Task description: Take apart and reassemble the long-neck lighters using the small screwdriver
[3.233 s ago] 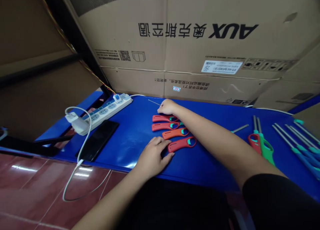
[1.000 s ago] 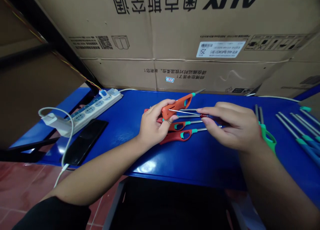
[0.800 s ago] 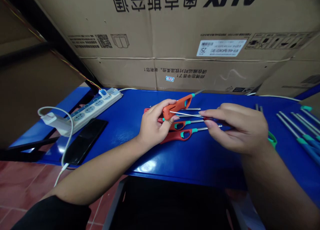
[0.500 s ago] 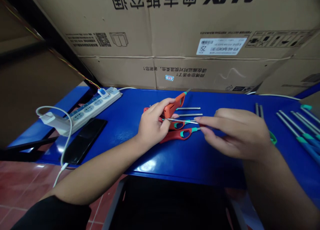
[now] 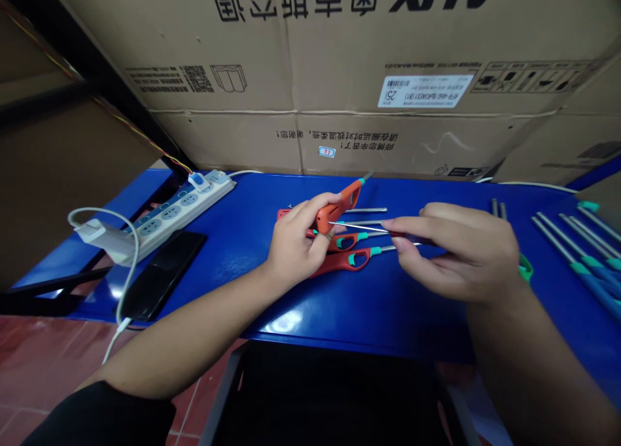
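Note:
My left hand [image 5: 295, 245] grips an orange-red utility lighter [image 5: 334, 208] with a teal trigger, its steel nozzle tilted up and away. My right hand [image 5: 456, 255] pinches a thin steel pin [image 5: 359, 227] with a dark red handle, and the pin's tip reaches the lighter's body. Beneath both hands lie more red lighters [image 5: 352, 262] with steel nozzles, partly hidden by my fingers. Past my right hand, a green lighter [image 5: 524, 271] shows only in part, and teal-and-blue lighters [image 5: 589, 265] lie at the table's right end.
The blue table [image 5: 417, 323] holds a white power strip [image 5: 187, 203], a plugged-in white charger [image 5: 97, 231] and a black phone [image 5: 162, 275] at left. Large cardboard boxes [image 5: 339, 77] stand along the back edge. A red tiled floor lies beyond the table's front edge.
My left hand has lifted one lighter from the row. My right hand has brought the pin from below the lighter's body back up to it, and the lighter has tilted slightly.

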Tool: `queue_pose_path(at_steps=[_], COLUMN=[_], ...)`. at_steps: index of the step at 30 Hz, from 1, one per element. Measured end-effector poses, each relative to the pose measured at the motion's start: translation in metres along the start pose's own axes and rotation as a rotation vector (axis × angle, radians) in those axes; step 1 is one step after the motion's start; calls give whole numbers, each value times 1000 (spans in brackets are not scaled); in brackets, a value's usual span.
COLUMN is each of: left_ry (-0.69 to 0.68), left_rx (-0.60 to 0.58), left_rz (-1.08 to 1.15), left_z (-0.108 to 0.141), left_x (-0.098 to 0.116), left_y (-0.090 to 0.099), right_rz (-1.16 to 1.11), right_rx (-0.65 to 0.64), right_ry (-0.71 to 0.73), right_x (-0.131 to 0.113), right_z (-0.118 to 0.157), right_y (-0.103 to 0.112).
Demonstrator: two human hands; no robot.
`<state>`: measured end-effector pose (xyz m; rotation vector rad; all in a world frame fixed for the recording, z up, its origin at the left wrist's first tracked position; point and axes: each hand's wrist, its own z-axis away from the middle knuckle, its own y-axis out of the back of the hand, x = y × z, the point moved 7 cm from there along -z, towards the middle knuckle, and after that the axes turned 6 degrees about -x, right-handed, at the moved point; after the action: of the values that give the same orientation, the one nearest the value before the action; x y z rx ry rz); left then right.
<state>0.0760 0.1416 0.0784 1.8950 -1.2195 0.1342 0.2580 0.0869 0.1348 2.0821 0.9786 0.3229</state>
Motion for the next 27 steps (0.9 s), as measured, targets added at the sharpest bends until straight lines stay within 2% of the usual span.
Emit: queue_pose_path(at_steps=[2, 7, 11, 14, 18, 20, 22, 24, 27], left_ry=[-5, 6, 13, 3, 4, 1, -6, -8, 4], left_rx=[0, 35, 43, 43, 28, 12, 4, 9, 6], left_rz=[-20, -77, -71, -72, -64, -60, -59, -55, -51], left_z=[0, 1, 1, 2, 2, 2, 1, 1, 1], left_x=[1, 1, -2, -3, -3, -1, 0, 0, -1], left_y=[0, 1, 0, -2, -4, -5, -5, -4, -4], right_rz=[-8, -163, -321, -353, -238, -236, -324, -374, -305], right_rx=[-27, -29, 61, 99, 36, 91, 144, 119, 55], right_ry=[-24, -232, -180, -142, -258, -279, -236, -208, -239], right_x=[-1, 13, 15, 12, 16, 19, 20, 21, 22], right_z=[-2, 2, 7, 8, 7, 8, 9, 9, 10], right_y=[0, -5, -10, -9, -9, -6, -6, -9, -15])
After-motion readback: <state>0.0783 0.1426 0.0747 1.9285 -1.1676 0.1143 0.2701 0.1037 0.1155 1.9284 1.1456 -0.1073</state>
